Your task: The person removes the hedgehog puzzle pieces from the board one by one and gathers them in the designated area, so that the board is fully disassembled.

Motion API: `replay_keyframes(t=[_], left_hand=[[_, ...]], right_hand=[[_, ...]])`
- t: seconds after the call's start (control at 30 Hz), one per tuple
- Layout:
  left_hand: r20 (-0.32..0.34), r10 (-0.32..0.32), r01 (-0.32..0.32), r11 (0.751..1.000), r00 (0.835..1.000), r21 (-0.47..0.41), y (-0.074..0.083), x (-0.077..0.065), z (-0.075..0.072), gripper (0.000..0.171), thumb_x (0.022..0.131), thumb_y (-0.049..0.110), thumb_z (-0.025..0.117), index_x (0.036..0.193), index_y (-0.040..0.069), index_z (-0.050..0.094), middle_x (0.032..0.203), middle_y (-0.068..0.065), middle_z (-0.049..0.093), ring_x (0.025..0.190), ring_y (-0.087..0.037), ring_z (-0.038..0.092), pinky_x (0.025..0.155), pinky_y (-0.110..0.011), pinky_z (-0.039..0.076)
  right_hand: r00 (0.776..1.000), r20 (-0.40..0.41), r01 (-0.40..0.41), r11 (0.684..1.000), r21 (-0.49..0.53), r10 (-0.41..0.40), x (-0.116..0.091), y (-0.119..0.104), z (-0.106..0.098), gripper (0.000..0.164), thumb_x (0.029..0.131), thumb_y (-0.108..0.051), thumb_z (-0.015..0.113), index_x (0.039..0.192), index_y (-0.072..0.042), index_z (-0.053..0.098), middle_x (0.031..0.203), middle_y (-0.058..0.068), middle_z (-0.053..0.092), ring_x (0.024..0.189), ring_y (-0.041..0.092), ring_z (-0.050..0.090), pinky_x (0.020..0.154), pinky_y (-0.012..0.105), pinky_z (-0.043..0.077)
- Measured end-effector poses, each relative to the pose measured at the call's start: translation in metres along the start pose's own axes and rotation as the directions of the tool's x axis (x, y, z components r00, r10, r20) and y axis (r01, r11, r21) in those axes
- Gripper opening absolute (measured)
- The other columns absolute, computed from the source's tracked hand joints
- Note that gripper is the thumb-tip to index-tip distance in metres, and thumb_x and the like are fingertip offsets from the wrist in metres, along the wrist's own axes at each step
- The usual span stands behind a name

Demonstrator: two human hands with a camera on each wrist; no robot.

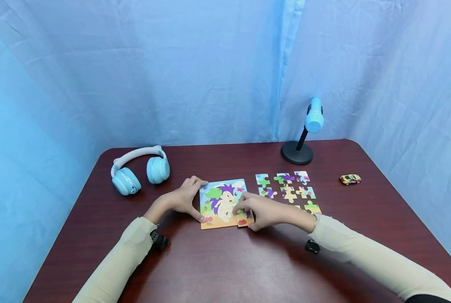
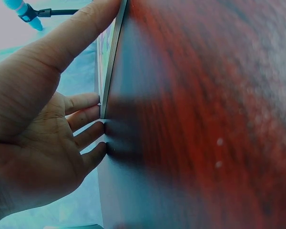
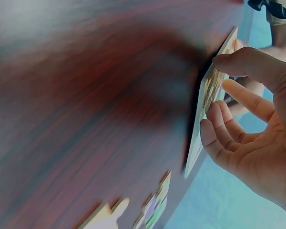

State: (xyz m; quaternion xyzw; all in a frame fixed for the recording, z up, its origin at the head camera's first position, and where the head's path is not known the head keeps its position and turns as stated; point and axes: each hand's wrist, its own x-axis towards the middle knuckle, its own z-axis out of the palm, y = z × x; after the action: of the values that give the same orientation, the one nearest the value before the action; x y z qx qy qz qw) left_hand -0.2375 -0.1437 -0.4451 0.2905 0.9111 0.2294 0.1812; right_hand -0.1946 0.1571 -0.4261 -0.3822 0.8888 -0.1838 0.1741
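A square puzzle board point(image 1: 218, 224) with a purple-haired hedgehog picture lies on the table. My left hand point(image 1: 184, 198) spreads along its left side, thumb at the lower left and fingers near the upper left corner; in the left wrist view the fingertips meet the board's edge point(image 2: 106, 95). At the lower right corner my right hand point(image 1: 267, 211) pinches a puzzle piece point(image 1: 242, 221) with a red shape on it, over the board. The right wrist view has the thumb and fingers close around this corner of the board point(image 3: 194, 148), with part of the piece hidden behind them.
Several loose puzzle pieces point(image 1: 289, 193) lie in rows right of the board. Blue headphones point(image 1: 158, 170) rest at the back left. A blue microphone point(image 1: 314, 118) on a black stand point(image 1: 297, 153) is at the back right, and a toy car point(image 1: 350, 179) sits farther right.
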Motion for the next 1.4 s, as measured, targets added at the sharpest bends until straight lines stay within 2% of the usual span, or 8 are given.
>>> replay_keyframes(t=[0.27, 0.6, 1.0, 1.4], left_hand=[[-0.004, 0.006, -0.006, 1.000, 1.000, -0.010, 0.001, 0.000, 0.000, 0.116, 0.070, 0.049, 0.092, 0.158, 0.006, 0.029, 0.143, -0.012, 0.038, 0.133, -0.031, 0.033, 0.109, -0.050, 0.041], [-0.004, 0.029, -0.028, 1.000, 1.000, 0.009, -0.002, 0.001, 0.000, 0.116, 0.071, 0.049, 0.092, 0.157, 0.004, 0.029, 0.143, -0.013, 0.038, 0.130, -0.031, 0.034, 0.109, -0.050, 0.041], [-0.004, 0.014, -0.014, 1.000, 1.000, 0.004, 0.001, -0.001, 0.000, 0.115, 0.071, 0.048, 0.092, 0.157, 0.004, 0.030, 0.143, -0.014, 0.038, 0.132, -0.031, 0.034, 0.109, -0.050, 0.041], [-0.001, 0.023, -0.023, 1.000, 1.000, 0.011, 0.001, 0.000, -0.001, 0.115, 0.072, 0.048, 0.092, 0.156, 0.002, 0.029, 0.143, -0.015, 0.038, 0.131, -0.032, 0.034, 0.109, -0.051, 0.040]], right_hand=[[0.998, -0.028, -0.047, 0.998, 0.033, 0.048, -0.029, 0.020, -0.009, 0.048, 0.078, -0.011, 0.086, 0.123, -0.021, 0.072, 0.112, -0.001, 0.055, 0.098, 0.017, 0.053, 0.074, 0.025, 0.050], [0.997, -0.039, -0.068, 0.997, 0.048, 0.069, -0.054, 0.045, -0.011, 0.050, 0.077, -0.012, 0.086, 0.124, -0.021, 0.071, 0.116, 0.001, 0.056, 0.096, 0.017, 0.053, 0.072, 0.024, 0.050], [0.995, -0.070, -0.068, 0.996, 0.055, 0.072, -0.064, 0.054, -0.010, 0.045, 0.079, -0.013, 0.085, 0.121, -0.022, 0.072, 0.113, 0.000, 0.057, 0.096, 0.017, 0.053, 0.070, 0.024, 0.049], [0.994, -0.108, -0.014, 1.000, -0.002, 0.014, -0.067, 0.058, -0.012, 0.029, 0.082, -0.015, 0.085, 0.109, -0.016, 0.076, 0.108, -0.001, 0.060, 0.096, 0.018, 0.057, 0.077, 0.030, 0.052]])
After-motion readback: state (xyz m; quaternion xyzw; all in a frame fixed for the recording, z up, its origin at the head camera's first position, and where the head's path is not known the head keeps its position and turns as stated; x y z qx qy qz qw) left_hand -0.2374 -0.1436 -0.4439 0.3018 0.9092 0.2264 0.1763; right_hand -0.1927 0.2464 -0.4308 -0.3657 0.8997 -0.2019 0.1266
